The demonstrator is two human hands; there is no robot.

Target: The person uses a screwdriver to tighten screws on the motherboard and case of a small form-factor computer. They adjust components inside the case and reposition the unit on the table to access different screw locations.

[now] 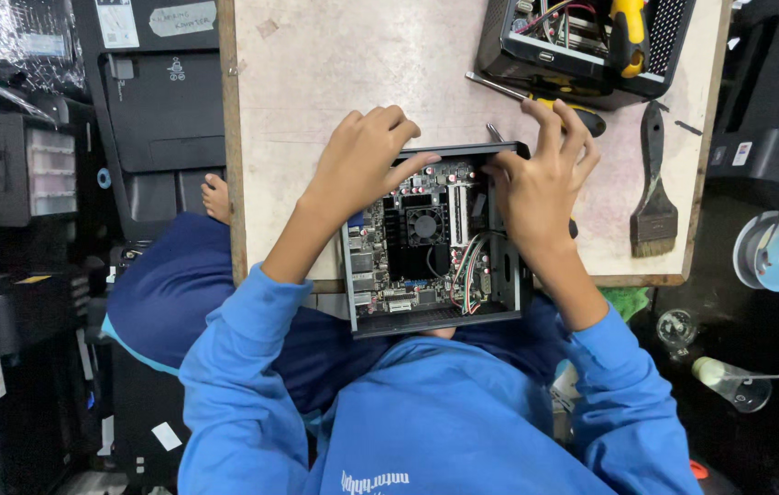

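Blue sleeves (252,367) fill the near edge of view; both forearms reach forward to a small open computer case (435,240), black metal, lid off. It sits half on the near edge of the bench (334,82), half over the lap.

Inside: green-black board with a small fan (425,225) on a finned heatsink at centre, a memory stick standing just right of it, and a bundle of red, green and white wires (468,266) at lower right.

Left hand (360,165): curled over the far-left rim, fingertips on the top edge, holding the case.
Right hand (541,183): fingers spread over the far-right corner, gripping the wall, thumb side toward the board. Whether anything small is pinched, cannot tell.

Judgement: steadying goes best with pressure kept on the metal walls, off the board, and the wire bundle kept from snagging; more of the base on the bench would help.

Outward: yellow-handled screwdriver (545,96) just behind the right hand, flat paintbrush (653,197) to the right, second opened case (591,41) with a yellow tool at the far right corner.
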